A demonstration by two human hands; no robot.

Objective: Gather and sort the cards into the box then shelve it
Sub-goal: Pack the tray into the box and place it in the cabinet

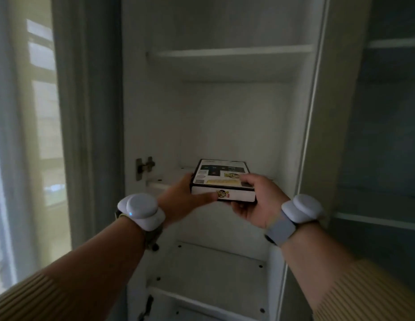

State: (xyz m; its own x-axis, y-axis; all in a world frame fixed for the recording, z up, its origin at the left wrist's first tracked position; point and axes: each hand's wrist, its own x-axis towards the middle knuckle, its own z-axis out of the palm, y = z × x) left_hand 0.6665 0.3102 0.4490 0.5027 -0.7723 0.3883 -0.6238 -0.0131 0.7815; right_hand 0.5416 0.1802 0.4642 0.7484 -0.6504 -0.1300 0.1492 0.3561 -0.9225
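A flat card game box [221, 179], black-edged with a white front side and a printed top, is held level at the front of a white cupboard shelf [155, 184]. My left hand [185, 196] grips its left side, thumb lying along the front face. My right hand [257, 198] grips the right side, fingers curled over the top and thumb underneath. The box's far end reaches over the shelf; whether it rests on the shelf is hidden. No loose cards are in view.
The open white cupboard has a higher shelf [232, 52] and lower shelves [215, 258] below my hands. A metal hinge [144, 167] sits on the left inner wall. A window with a curtain [28, 135] stands at left, and a darker shelving unit [382, 135] at right.
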